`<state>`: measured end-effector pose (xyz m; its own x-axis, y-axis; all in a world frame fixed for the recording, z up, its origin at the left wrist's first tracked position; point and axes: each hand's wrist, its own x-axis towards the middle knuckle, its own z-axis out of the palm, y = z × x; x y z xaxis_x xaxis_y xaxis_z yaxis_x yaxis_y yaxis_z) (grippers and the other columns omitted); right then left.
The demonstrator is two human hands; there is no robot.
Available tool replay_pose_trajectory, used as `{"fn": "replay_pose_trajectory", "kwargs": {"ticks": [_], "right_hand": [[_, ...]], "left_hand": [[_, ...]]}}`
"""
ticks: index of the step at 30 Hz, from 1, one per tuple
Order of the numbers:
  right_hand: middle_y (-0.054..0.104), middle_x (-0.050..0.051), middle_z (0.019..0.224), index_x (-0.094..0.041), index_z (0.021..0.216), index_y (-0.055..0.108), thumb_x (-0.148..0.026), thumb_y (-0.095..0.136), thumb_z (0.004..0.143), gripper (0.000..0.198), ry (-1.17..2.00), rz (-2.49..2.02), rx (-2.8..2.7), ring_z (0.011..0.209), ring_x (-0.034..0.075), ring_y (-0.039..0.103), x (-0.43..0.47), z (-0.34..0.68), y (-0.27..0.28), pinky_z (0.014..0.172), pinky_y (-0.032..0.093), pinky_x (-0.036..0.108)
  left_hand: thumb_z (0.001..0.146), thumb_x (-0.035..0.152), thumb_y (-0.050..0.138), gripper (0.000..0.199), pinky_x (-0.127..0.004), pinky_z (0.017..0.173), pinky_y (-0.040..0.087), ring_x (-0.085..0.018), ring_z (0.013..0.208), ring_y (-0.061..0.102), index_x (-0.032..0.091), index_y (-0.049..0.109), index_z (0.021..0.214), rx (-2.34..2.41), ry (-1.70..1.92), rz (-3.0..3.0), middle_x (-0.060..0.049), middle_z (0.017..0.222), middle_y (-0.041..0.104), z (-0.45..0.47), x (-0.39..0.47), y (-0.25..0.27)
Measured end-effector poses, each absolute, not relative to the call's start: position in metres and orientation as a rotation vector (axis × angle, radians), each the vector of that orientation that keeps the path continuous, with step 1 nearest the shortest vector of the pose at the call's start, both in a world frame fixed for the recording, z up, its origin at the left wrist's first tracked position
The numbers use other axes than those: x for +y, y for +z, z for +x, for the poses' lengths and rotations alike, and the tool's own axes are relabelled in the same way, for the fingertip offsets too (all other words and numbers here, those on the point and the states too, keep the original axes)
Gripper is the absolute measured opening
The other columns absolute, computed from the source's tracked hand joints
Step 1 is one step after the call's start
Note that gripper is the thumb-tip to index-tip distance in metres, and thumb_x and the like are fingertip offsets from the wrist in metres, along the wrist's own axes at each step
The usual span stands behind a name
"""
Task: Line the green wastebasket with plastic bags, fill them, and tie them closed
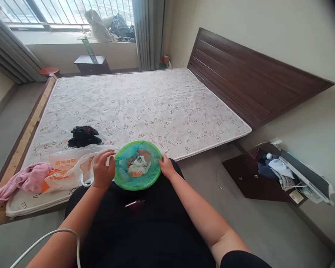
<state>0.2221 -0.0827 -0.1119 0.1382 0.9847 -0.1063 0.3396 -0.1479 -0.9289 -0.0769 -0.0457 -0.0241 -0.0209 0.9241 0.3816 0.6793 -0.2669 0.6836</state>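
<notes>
Holding up the left grip (103, 167), half-curling its fingers (109, 152) inward; clasping firmly with the right grip (166, 168); slanting the left forearm (80, 210) back from one, angling the right forearm (198, 206) outward behind the other.

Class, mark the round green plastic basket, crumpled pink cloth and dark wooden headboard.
Round green plastic basket (136, 186), head view: near rim.
Crumpled pink cloth (28, 180), head view: its middle.
Dark wooden headboard (245, 78), head view: middle of its panel.
</notes>
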Motion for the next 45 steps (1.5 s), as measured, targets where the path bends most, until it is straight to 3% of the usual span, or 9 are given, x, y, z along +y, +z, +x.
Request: {"fn": "replay_pose_trajectory", "kwargs": {"ticks": [5,10,14,19,24,28,35,39,45], "right_hand": [[0.070,0.001,0.089,-0.021,0.106,0.061,-0.055,0.058,0.085,0.039,1.279,-1.395,-1.116,0.080,0.019,0.062,-0.078,0.215,-0.117,0.074,0.053,0.032],[0.070,0.001,0.086,-0.020,0.110,0.060,-0.063,0.064,0.079,0.053,1.358,-1.366,-1.025,0.067,0.018,0.060,-0.081,0.210,-0.118,0.061,0.053,0.031],[0.070,0.003,0.085,-0.020,0.110,0.060,-0.064,0.061,0.081,0.052,1.224,-1.431,-1.109,0.071,0.021,0.063,-0.084,0.212,-0.116,0.063,0.055,0.034],[0.067,0.001,0.082,-0.021,0.109,0.060,-0.063,0.052,0.087,0.048,1.095,-1.513,-1.286,0.073,0.021,0.061,-0.085,0.212,-0.115,0.068,0.053,0.035],[0.065,0.003,0.092,-0.021,0.103,0.060,-0.055,0.048,0.093,0.038,0.982,-1.519,-1.489,0.085,0.022,0.060,-0.089,0.208,-0.113,0.084,0.049,0.036],[0.064,0.005,0.101,-0.022,0.104,0.060,-0.051,0.046,0.094,0.034,0.899,-1.502,-1.618,0.099,0.024,0.058,-0.092,0.203,-0.112,0.092,0.045,0.037],[0.059,0.005,0.095,-0.022,0.098,0.056,-0.045,0.042,0.093,0.027,0.789,-1.595,-1.671,0.092,0.024,0.055,-0.090,0.201,-0.116,0.085,0.044,0.036],[0.057,0.004,0.089,-0.023,0.091,0.053,-0.044,0.041,0.093,0.024,0.763,-1.642,-1.669,0.088,0.023,0.054,-0.091,0.199,-0.116,0.081,0.042,0.034],[0.061,0.005,0.085,-0.024,0.086,0.054,-0.041,0.044,0.090,0.020,0.789,-1.687,-1.622,0.083,0.024,0.056,-0.096,0.186,-0.115,0.077,0.041,0.033]], "left_hand": [[0.087,0.045,0.062,0.048,-0.044,0.094,0.056,-0.032,0.122,0.064,0.021,0.062,0.128,1.773,0.943,1.330,-0.016,0.132,0.066,-0.122,-0.050,-0.024],[0.072,0.051,0.076,0.044,-0.037,0.083,0.057,-0.033,0.114,0.068,0.021,0.072,0.105,1.515,0.864,1.254,-0.013,0.115,0.074,-0.123,-0.075,-0.046],[0.073,0.051,0.076,0.034,-0.036,0.079,0.055,-0.026,0.088,0.070,0.020,0.073,0.087,1.573,1.009,1.203,-0.007,0.088,0.073,-0.118,-0.103,-0.048],[0.067,0.040,0.081,0.032,-0.027,0.064,0.051,-0.013,0.061,0.057,0.019,0.064,0.083,1.339,1.178,0.687,0.003,0.065,0.057,-0.116,-0.107,-0.036],[0.068,0.030,0.080,0.029,-0.018,0.046,0.034,-0.006,0.045,0.036,0.017,0.060,0.084,1.082,1.082,0.338,0.010,0.056,0.035,-0.121,-0.089,-0.017],[0.072,0.035,0.079,0.028,-0.020,0.044,0.025,-0.006,0.044,0.035,0.017,0.063,0.085,1.127,1.034,0.611,0.008,0.057,0.041,-0.112,-0.070,-0.003],[0.094,0.032,0.055,0.020,-0.028,0.064,0.047,-0.017,0.070,0.063,0.020,0.068,0.104,1.519,0.654,1.721,-0.002,0.079,0.067,-0.042,-0.079,-0.002],[0.101,0.025,0.043,0.027,-0.033,0.072,0.051,-0.024,0.087,0.070,0.017,0.067,0.109,1.521,0.445,2.133,-0.013,0.102,0.072,-0.003,-0.115,-0.019],[0.102,0.024,0.041,0.029,-0.034,0.064,0.053,-0.028,0.075,0.073,0.015,0.069,0.103,1.143,0.036,2.455,-0.013,0.088,0.072,0.013,-0.146,-0.026]]}}
